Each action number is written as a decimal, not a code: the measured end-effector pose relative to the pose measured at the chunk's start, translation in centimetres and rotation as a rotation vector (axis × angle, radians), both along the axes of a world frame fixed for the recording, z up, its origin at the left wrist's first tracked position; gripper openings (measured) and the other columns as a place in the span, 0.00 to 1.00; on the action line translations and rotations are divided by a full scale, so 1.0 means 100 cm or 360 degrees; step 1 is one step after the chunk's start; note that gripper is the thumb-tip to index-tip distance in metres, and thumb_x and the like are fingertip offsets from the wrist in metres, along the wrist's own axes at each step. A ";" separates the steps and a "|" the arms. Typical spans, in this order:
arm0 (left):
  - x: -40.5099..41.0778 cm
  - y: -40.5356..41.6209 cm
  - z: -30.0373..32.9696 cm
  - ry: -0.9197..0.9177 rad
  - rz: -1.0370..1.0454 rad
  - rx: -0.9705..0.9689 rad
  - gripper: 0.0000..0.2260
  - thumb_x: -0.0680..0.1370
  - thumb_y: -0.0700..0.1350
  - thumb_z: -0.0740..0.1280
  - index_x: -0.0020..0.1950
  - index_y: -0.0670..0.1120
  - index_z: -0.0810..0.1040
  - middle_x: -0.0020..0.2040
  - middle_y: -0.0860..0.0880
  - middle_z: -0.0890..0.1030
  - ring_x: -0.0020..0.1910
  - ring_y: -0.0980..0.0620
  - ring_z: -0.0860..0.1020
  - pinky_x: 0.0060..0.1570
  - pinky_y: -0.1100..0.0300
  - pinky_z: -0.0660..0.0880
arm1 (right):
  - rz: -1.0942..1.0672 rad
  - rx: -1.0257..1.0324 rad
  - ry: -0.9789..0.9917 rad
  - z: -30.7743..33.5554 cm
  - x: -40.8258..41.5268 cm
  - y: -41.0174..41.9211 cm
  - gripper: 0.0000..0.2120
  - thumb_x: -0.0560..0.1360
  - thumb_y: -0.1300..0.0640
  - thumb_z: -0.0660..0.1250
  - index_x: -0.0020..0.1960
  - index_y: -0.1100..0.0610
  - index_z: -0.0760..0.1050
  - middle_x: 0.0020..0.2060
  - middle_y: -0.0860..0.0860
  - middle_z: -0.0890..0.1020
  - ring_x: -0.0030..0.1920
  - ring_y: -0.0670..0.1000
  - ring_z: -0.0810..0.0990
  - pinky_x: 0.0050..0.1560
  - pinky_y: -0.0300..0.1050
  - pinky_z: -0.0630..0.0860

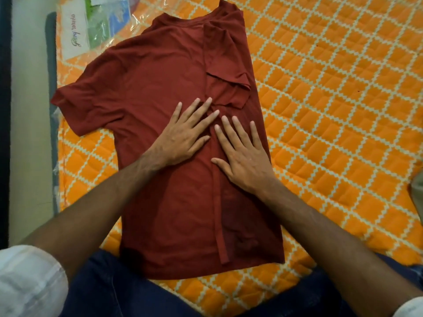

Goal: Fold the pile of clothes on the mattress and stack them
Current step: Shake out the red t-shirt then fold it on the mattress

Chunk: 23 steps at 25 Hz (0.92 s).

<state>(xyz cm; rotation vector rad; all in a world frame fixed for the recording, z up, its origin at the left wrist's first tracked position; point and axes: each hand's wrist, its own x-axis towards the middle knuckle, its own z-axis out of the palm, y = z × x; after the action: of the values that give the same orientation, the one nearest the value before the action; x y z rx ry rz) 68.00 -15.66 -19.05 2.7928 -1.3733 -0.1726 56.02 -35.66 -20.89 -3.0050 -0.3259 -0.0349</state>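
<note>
Now both hands, left hand (183, 136) and right hand (245, 156), lie spread flat mid-chest on maroon T-shirt (160, 92), right side folded inward, on orange quilted mattress (332, 110).

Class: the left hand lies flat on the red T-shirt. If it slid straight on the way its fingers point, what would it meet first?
Most likely the left hand would meet the folded-in sleeve of the red T-shirt, just past its fingertips.

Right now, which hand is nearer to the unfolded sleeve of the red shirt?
Left. The left hand lies flat on the shirt's middle, on the side of the unfolded sleeve. The right hand lies flat on the folded-in side, farther away.
</note>
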 end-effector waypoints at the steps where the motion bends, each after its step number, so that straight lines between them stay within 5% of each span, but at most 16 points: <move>1: -0.004 0.004 -0.001 -0.0025 0.0003 -0.0009 0.26 0.84 0.55 0.53 0.82 0.54 0.54 0.83 0.46 0.48 0.82 0.45 0.48 0.76 0.36 0.52 | 0.0039 -0.0018 -0.0014 0.000 -0.008 0.001 0.36 0.83 0.34 0.47 0.83 0.56 0.51 0.82 0.56 0.51 0.82 0.57 0.46 0.78 0.66 0.48; 4: -0.014 0.008 -0.001 -0.0158 -0.0055 -0.0024 0.23 0.83 0.53 0.54 0.80 0.56 0.62 0.83 0.46 0.52 0.81 0.43 0.51 0.73 0.34 0.56 | 0.0168 0.0003 -0.0073 0.003 -0.036 0.006 0.36 0.82 0.33 0.47 0.82 0.56 0.56 0.81 0.56 0.56 0.82 0.57 0.50 0.78 0.67 0.47; 8: -0.037 0.022 0.014 -0.0353 0.0051 0.0046 0.19 0.81 0.50 0.59 0.71 0.47 0.71 0.80 0.44 0.62 0.78 0.41 0.60 0.69 0.32 0.63 | 0.0308 0.0097 -0.0070 0.019 -0.074 0.029 0.35 0.81 0.34 0.47 0.77 0.56 0.67 0.75 0.57 0.71 0.76 0.58 0.67 0.77 0.69 0.52; 14: -0.110 0.108 0.038 0.0136 0.0809 0.0055 0.20 0.79 0.51 0.65 0.69 0.48 0.70 0.70 0.43 0.70 0.69 0.40 0.71 0.63 0.39 0.72 | 0.0190 0.0205 0.0226 0.069 -0.117 0.089 0.18 0.81 0.44 0.60 0.64 0.54 0.72 0.62 0.54 0.75 0.63 0.59 0.74 0.61 0.60 0.69; 19: -0.124 0.169 0.064 0.0599 0.0917 0.0119 0.15 0.80 0.46 0.68 0.62 0.38 0.76 0.60 0.38 0.79 0.59 0.40 0.77 0.58 0.49 0.74 | 0.0249 0.0336 0.0507 0.069 -0.128 0.150 0.16 0.79 0.50 0.64 0.63 0.57 0.73 0.60 0.58 0.73 0.61 0.63 0.74 0.61 0.61 0.73; 23: -0.118 0.180 0.057 0.0609 0.1015 -0.0111 0.13 0.80 0.45 0.68 0.59 0.37 0.79 0.58 0.38 0.81 0.58 0.40 0.78 0.56 0.49 0.75 | 0.0304 0.0522 0.0641 0.055 -0.123 0.195 0.14 0.77 0.53 0.67 0.60 0.59 0.73 0.56 0.59 0.74 0.58 0.64 0.76 0.59 0.59 0.74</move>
<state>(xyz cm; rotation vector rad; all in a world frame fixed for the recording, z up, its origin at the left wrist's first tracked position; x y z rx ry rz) 56.18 2.33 -13.33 2.7727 -0.3771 -0.5780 43.69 -16.11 -15.42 -2.5645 -0.5019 0.4769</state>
